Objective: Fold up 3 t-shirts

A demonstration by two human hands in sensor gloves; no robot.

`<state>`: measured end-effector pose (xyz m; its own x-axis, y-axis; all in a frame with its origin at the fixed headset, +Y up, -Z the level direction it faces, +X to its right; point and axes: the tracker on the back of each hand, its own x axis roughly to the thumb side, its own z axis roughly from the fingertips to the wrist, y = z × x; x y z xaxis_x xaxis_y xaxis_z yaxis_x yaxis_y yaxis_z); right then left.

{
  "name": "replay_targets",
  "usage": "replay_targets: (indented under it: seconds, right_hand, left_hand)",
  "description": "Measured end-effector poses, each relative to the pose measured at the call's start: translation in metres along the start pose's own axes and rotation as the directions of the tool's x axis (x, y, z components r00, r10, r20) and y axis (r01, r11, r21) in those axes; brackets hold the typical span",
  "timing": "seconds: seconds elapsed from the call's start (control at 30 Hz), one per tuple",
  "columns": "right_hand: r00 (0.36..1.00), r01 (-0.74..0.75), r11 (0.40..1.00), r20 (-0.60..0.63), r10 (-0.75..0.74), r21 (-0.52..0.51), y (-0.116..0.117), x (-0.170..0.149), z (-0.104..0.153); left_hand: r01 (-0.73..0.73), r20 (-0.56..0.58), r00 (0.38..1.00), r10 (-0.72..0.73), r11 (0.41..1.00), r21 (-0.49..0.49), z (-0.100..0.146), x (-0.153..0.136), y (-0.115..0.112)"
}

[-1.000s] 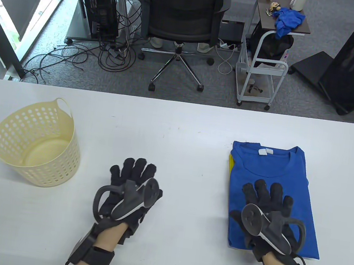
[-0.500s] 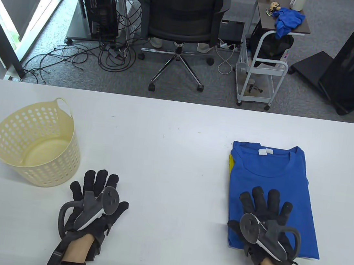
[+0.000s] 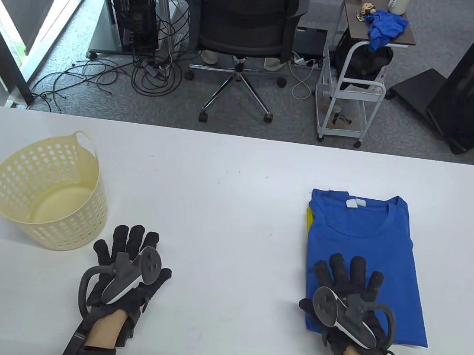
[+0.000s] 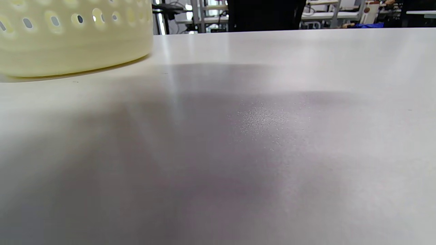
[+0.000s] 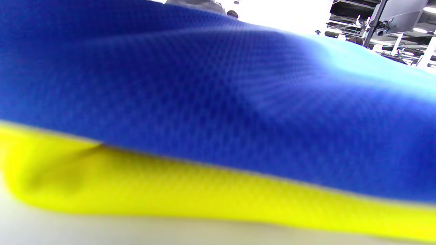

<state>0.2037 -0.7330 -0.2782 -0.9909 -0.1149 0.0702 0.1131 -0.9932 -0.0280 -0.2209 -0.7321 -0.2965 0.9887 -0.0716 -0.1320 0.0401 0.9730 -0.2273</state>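
On the right half of the tabletop point(image 3: 237, 173), well in from the far edge: a folded blue t-shirt point(image 3: 368, 242), collar and white label toward the far side, long axis running near-to-far, slightly splayed rightward at the near hem. Directly beneath it, a yellow t-shirt point(image 3: 308, 220), peeking out as a thin strip along the left side and, in the right wrist view, as a band under the blue cloth. Cannot tell whether a third shirt sits in that stack.

Resting palm-down on the near-left corner of the blue shirt: right hand point(image 3: 344, 303), fingers point(image 3: 335, 267) spread wide and pointing up the long axis, pinching nothing. Clearly the nearer of the two hands, already in touch with the cloth.

Well apart to the left, flat on bare tabletop: left hand point(image 3: 126, 274), fingers wide, holding nothing, just beside the near-right wall of the cream basket point(image 3: 5, 182). No fingers visible in either wrist view.

Judged from this layout: folding likely at or close to its end, with only pressing or squaring of the stack left. Open surface between the hands and beyond the collar for sliding; less room to the right, toward the tabletop's corner; near hem close to the front edge, so best not to drag it nearer.
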Motion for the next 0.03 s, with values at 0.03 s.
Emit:
replay_targets:
  seconds: [0.03]
  right_hand:
    - [1.0, 0.002, 1.0, -0.001, -0.002, 0.001, 0.0, -0.0001, 0.0]
  left_hand:
    - [0.002, 0.001, 1.0, -0.002, 1.0, -0.001, 0.0002, 0.0003, 0.0003]
